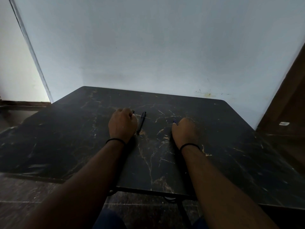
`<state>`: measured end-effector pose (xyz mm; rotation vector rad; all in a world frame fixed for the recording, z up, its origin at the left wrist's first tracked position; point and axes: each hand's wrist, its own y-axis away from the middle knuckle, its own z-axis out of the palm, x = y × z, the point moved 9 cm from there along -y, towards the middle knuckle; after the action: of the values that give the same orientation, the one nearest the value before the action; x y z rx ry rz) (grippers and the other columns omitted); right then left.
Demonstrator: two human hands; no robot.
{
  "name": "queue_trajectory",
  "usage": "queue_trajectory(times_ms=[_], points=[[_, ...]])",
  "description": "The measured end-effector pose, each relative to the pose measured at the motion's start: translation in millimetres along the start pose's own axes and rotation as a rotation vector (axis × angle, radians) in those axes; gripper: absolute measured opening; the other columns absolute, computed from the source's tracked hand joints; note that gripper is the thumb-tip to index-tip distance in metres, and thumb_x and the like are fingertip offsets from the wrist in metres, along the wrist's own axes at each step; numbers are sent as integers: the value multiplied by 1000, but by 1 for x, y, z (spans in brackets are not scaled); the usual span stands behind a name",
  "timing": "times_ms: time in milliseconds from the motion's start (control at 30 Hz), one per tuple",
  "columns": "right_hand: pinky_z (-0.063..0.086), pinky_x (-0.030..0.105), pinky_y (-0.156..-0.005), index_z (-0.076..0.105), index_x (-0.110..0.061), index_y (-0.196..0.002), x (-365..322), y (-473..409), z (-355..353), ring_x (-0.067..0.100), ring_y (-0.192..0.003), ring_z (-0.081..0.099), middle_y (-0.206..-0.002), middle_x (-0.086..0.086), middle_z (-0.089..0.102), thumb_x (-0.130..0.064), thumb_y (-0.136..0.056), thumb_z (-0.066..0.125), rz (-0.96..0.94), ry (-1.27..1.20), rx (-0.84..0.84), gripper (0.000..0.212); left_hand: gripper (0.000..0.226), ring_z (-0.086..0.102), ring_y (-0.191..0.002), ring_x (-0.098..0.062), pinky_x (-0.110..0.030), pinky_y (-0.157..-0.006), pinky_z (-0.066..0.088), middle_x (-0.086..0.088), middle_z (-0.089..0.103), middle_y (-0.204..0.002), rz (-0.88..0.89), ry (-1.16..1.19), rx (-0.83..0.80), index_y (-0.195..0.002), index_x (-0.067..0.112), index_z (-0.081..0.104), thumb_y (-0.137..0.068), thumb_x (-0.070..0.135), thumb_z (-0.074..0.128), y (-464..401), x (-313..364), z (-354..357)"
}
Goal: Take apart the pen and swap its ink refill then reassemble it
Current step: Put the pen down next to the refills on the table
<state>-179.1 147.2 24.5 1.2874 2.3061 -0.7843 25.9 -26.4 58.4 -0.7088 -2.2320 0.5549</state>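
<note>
A black pen lies on the dark marble-pattern table, pointing away from me, just right of my left hand. My left hand rests on the table with its fingers curled; a small dark tip shows at its fingertips, too small to name. My right hand rests about a hand's width to the right of the pen, fingers curled, with a thin bluish tip sticking out at its upper left. Whether either hand grips something is unclear. Both wrists wear a black band.
The table stands against a pale wall. A brown wooden panel rises at the right, and dark floor shows at the left and under the near table edge.
</note>
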Motion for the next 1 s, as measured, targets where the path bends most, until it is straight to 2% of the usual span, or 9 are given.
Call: queue_trajectory(times_ms=[100,367,433,500,633,733,833,900,1000], points=[[52,33,-75,70,-5,-95,5,2,-3,30,-88,66,-95,14,69,-32,-96,54,20,-37,-1,32,19,48,-74,-19,-30,-63,36,-5,56,-87,2,1,0,-74,15,58,-89,26,59,0,-1,0],[54,37,-72,66,-11,-90,9,13,-27,25,-84,63,-94,9,67,-16,-95,48,3,-157,111,20,15,46,-76,-18,-30,-62,33,1,47,-82,69,-46,-16,-79,13,60,-89,24,59,11,10,-7],[53,37,-73,65,-11,-91,10,18,-32,25,-87,61,-97,10,66,-13,-94,49,-23,-157,109,17,13,51,-80,-22,-30,-63,32,-3,51,-84,106,-64,-24,-82,12,61,-89,23,58,17,15,-11],[53,40,-81,64,-11,-98,7,25,-36,27,-95,60,-104,11,64,-13,-95,48,-87,-127,93,16,12,55,-86,-26,-30,-66,34,-9,59,-91,142,-68,-22,-88,13,63,-89,24,58,22,17,-19],[47,44,-95,57,-9,-117,-3,43,-44,30,-113,52,-122,12,58,-14,-98,47,-258,-7,62,22,31,57,-102,-31,-37,-81,44,-12,62,-110,185,-133,-78,-113,15,62,-90,36,58,35,14,-29],[43,42,-99,55,-8,-121,-5,57,-50,29,-119,49,-129,12,55,-16,-98,49,-294,43,50,24,48,55,-110,-36,-42,-90,44,-16,60,-119,69,-194,-122,-117,9,60,-88,46,58,42,-2,-35],[45,42,-95,57,-9,-114,-9,71,-57,29,-114,51,-122,11,56,-16,-98,49,-315,25,78,19,50,56,-113,-37,-42,-93,44,-19,59,-122,1,-224,-163,-119,6,59,-88,45,58,48,-15,-40],[49,43,-86,60,-11,-103,-15,80,-56,29,-103,55,-111,10,59,-17,-99,48,-311,-51,73,14,42,57,-111,-37,-41,-92,45,-20,61,-121,-29,-198,-175,-115,5,64,-89,38,59,49,-21,-46],[51,39,-76,61,-11,-90,-33,90,-42,28,-88,59,-93,9,62,-16,-98,46,-307,-158,9,18,30,59,-106,-39,-39,-88,47,-22,63,-115,-51,-150,-187,-106,5,69,-89,27,57,50,-26,-51]])
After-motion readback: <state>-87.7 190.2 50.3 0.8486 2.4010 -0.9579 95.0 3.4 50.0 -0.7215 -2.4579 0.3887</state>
